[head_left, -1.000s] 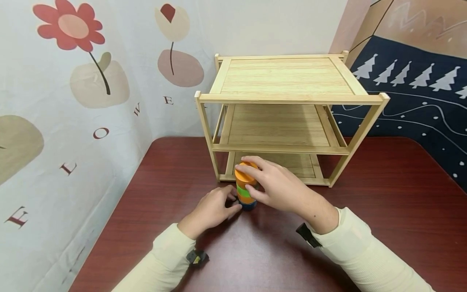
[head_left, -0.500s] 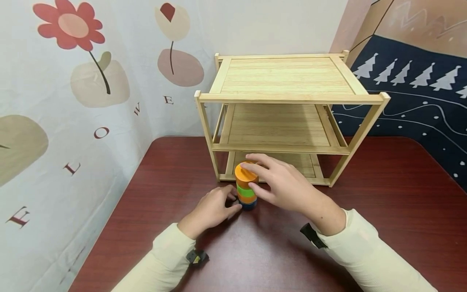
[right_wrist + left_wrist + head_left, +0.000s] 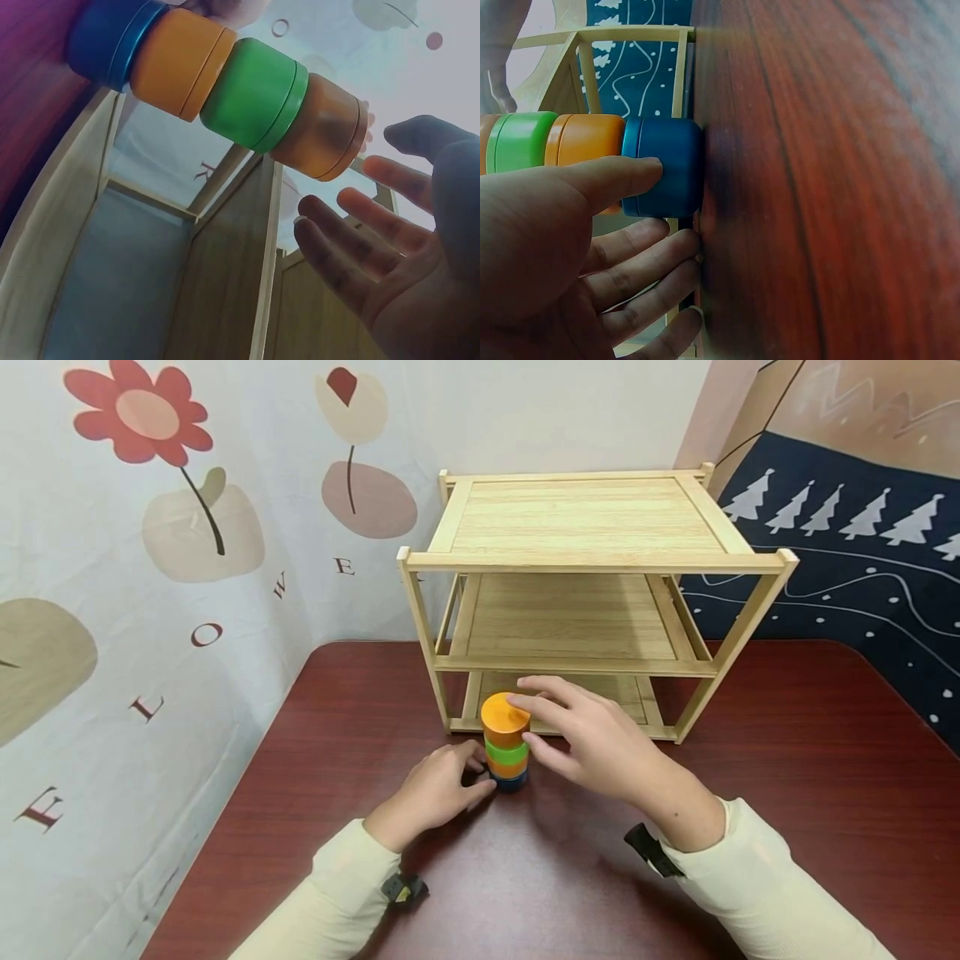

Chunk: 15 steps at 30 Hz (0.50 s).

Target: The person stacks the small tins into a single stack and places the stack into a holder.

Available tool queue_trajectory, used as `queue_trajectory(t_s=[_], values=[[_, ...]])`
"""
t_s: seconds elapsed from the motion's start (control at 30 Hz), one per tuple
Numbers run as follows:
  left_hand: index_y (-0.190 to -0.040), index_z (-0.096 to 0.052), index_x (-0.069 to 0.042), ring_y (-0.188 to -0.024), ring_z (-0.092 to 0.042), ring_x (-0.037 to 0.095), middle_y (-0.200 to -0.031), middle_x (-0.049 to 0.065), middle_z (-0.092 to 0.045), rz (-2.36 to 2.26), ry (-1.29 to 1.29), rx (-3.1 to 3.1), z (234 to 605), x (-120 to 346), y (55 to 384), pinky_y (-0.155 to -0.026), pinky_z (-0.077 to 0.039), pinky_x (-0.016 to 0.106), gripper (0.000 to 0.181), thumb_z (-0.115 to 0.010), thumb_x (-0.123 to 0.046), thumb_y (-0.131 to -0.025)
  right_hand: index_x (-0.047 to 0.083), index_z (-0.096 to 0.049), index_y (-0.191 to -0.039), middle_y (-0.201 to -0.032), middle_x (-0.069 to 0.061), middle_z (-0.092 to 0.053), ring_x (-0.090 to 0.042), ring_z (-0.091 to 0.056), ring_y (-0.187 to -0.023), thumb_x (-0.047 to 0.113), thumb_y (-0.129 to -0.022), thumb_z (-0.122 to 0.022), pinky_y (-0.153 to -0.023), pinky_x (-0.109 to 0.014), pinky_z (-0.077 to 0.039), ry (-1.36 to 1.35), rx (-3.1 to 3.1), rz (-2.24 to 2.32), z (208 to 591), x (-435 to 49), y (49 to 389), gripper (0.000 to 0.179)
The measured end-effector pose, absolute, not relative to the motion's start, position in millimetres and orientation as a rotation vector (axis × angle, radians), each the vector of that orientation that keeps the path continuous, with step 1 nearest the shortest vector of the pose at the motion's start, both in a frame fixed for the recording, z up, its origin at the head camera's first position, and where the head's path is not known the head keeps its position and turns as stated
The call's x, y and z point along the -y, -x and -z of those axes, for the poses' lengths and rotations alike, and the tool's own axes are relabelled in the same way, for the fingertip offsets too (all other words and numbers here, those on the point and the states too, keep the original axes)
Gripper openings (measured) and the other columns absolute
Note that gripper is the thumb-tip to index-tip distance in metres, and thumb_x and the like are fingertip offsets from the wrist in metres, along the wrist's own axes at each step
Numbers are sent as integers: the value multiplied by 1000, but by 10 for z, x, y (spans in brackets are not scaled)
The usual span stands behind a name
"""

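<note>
Four small round lidded jars stand in one upright stack: blue jar [image 3: 676,180] at the bottom, then orange jar [image 3: 180,61], green jar [image 3: 253,94] and another orange jar [image 3: 504,717] on top. At the stack's foot, my left hand [image 3: 435,787] lies low on the table. Its thumb [image 3: 634,174] rests along the blue jar, with the other fingers loosely extended beside it. Right of the top jar hovers my right hand [image 3: 603,743], fingers spread and slightly bent. The right wrist view shows a gap between those fingers and the jar.
Just behind the stack stands a three-tier wooden rack [image 3: 592,564] on the dark red table [image 3: 810,793]. Printed cloth [image 3: 285,460] hangs along the left and back. Each wrist carries a small black camera [image 3: 651,850].
My right hand has drawn off the top orange jar, moving right and baring more of its lid. The stack and my left hand have stayed in place.
</note>
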<state>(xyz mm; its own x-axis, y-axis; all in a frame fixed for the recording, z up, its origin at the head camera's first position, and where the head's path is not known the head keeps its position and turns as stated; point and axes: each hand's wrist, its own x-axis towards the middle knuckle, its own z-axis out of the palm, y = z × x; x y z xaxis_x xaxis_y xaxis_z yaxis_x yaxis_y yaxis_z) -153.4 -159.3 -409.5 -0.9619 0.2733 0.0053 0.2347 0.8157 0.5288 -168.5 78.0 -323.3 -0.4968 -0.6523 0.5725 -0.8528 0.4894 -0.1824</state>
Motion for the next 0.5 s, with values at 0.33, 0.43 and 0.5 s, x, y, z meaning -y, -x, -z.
queue_trajectory(t_s=[0.33, 0.43, 0.5], values=[[-107, -66, -18, -97, -69, 16, -101, -2, -73, -840, -400, -2923, 4093, 1592, 1530, -85, -55, 42, 24, -76, -30, -89, 13, -67, -128, -133, -7, -62, -25, -68, -110, 18, -90, -71, -86, -42, -57, -1214, 2282, -668, 3290, -818, 1667, 38], [-107, -65, -19, -97, -69, 16, -101, -2, -73, -839, -398, -2924, 4096, 1592, 1530, -84, -55, 42, 24, -76, -30, -89, 12, -68, -127, -132, -8, -63, -25, -68, -109, 17, -89, -72, -84, -42, -58, -1209, 2274, -673, 3309, -823, 1664, 38], [-107, -65, -19, -97, -69, 16, -101, -2, -73, -839, -400, -2925, 4100, 1594, 1530, -84, -55, 42, 24, -76, -30, -89, 12, -68, -126, -131, -8, -64, -25, -68, -109, 17, -89, -72, -85, -42, -58, -1209, 2270, -679, 3319, -824, 1666, 38]])
